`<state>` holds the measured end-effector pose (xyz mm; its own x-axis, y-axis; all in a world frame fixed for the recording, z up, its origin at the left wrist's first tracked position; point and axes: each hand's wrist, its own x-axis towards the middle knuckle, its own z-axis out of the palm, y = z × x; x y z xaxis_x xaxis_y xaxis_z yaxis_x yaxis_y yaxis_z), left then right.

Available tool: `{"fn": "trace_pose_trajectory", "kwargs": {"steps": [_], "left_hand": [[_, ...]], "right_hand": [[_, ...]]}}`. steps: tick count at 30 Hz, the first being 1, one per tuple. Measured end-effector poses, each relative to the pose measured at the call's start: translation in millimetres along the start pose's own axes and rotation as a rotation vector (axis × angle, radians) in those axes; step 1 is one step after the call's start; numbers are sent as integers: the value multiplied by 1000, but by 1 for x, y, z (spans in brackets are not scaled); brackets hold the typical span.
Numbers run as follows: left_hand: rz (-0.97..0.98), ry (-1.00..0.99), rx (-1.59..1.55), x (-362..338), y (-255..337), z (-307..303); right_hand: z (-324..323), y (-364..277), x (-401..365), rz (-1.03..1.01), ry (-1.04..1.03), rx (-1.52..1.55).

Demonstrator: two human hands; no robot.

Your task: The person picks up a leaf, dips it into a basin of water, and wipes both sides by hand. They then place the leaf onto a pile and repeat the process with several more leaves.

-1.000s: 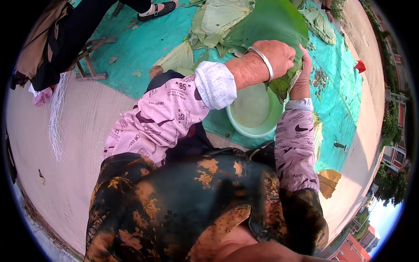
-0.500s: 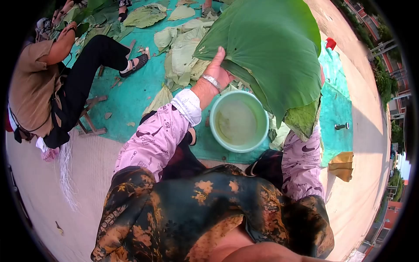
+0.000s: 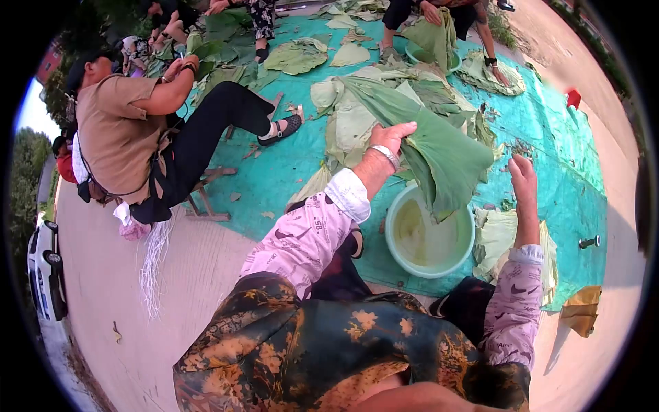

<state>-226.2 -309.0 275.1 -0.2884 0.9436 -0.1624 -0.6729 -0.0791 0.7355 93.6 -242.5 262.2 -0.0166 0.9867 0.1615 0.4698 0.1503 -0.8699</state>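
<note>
My left hand [image 3: 390,140] grips a large green lotus leaf [image 3: 443,154], thumb on top. The leaf hangs folded and slanting down to the right, its lower tip over a pale green basin [image 3: 430,268]. Cloudy, yellowish water [image 3: 415,237] shows in the basin. To the right of the leaf, my right hand [image 3: 524,180] is raised, apart from it, with slightly bent fingers and nothing visible in them. Below that hand lie pale leaves [image 3: 498,237]. Beyond my left hand, a pile of pale, flattened leaves [image 3: 350,134] rests on the green sheet.
A green ground sheet [image 3: 573,226] spreads ahead. At left, a person in a brown shirt [image 3: 130,103] sits beside a wooden stool [image 3: 204,199]. Across the sheet, another person's hand [image 3: 500,75] touches a leaf near a second basin [image 3: 454,62]. A brown piece [image 3: 581,309] stands at right.
The lotus leaf has gone from spread wide and raised to folded and lower, over the basin. My right hand, hidden behind it before, now shows apart from it. The view has shifted left.
</note>
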Motion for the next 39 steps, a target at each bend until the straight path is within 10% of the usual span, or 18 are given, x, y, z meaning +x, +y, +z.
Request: {"fn": "trace_pose_trajectory", "kwargs": {"steps": [7, 39], "left_hand": [[-43, -45, 450, -17, -39, 4], [-88, 0, 684, -27, -13, 10]], "right_hand": [[102, -114, -82, -140, -508, 117], [100, -55, -76, 79, -287, 507]]}}
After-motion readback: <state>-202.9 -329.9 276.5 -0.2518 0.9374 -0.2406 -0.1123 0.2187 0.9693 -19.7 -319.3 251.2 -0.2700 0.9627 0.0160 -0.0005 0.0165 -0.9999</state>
